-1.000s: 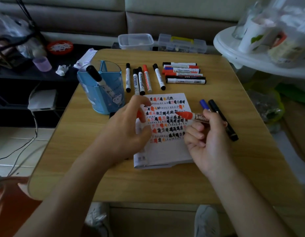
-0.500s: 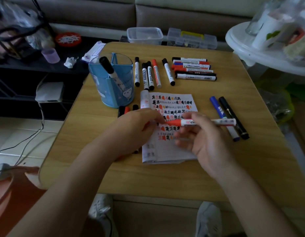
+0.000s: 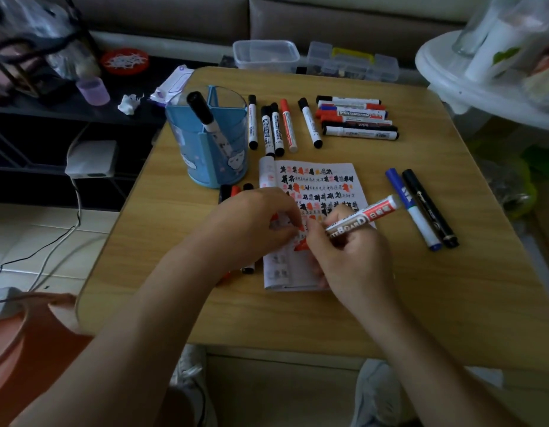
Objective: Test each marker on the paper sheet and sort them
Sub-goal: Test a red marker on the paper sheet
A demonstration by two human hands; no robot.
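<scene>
Toward the wooden table's [image 3: 390,303] near edge, the right hand [image 3: 350,260] pinches a white-barrelled red whiteboard marker [image 3: 364,217], its bare tip on the white paper sheet [image 3: 322,180], which is crowded with black and red scribbles. The left hand [image 3: 251,223] rests curled on the sheet's left side; whether it holds a cap I cannot tell. A blue marker [image 3: 411,208] and a black marker [image 3: 430,208] lie toward the right edge. Two groups of capped markers [image 3: 356,118] lie near the far edge, and one stands in the blue plastic holder [image 3: 205,149]. Sorting looks well advanced.

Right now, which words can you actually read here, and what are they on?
"ITEBOARD", first letters hidden by fingers: red marker in the right hand.
"WHITEBOARD": stacked marker at the far side.
"WHITEBOARD MARKER": black-capped marker right of the blue holder.
Scribbles on the paper sheet and the other labels: too blurred to read.
</scene>
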